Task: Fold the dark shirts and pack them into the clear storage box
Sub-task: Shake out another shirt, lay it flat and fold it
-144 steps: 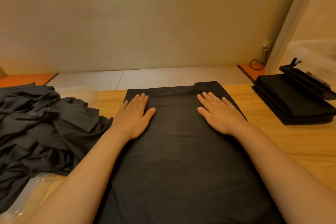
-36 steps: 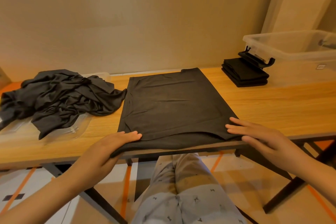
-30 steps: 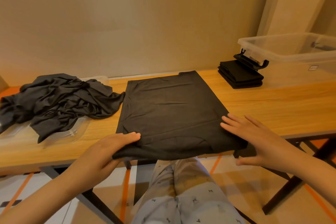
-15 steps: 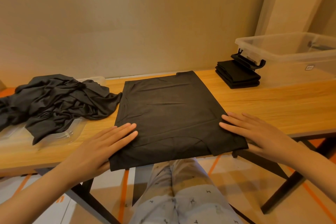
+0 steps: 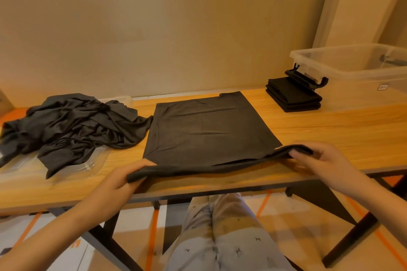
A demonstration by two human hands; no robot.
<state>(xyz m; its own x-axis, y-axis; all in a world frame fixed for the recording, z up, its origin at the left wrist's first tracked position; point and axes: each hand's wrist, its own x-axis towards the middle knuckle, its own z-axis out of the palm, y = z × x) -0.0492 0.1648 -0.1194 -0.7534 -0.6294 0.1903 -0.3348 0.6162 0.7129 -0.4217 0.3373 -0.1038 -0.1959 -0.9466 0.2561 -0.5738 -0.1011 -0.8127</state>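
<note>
A dark shirt point(image 5: 207, 132) lies flat in the middle of the wooden table point(image 5: 330, 130), folded into a rectangle. My left hand point(image 5: 127, 178) grips its near left corner and my right hand point(image 5: 317, 158) pinches its near right corner, and the near edge is lifted off the table between them. A heap of unfolded dark shirts point(image 5: 72, 123) sits at the left. A small stack of folded dark shirts point(image 5: 293, 99) lies at the far right, beside the clear storage box point(image 5: 361, 75).
The heap rests partly on a clear plastic lid point(image 5: 83, 165). A black latch point(image 5: 306, 79) hangs off the box's left end over the folded stack. A beige wall runs behind the table. My legs and the table's dark frame show below the near edge.
Half a second ago both hands lay flat on the shirt's near edge. Now each grips a near corner and the edge is raised off the table.
</note>
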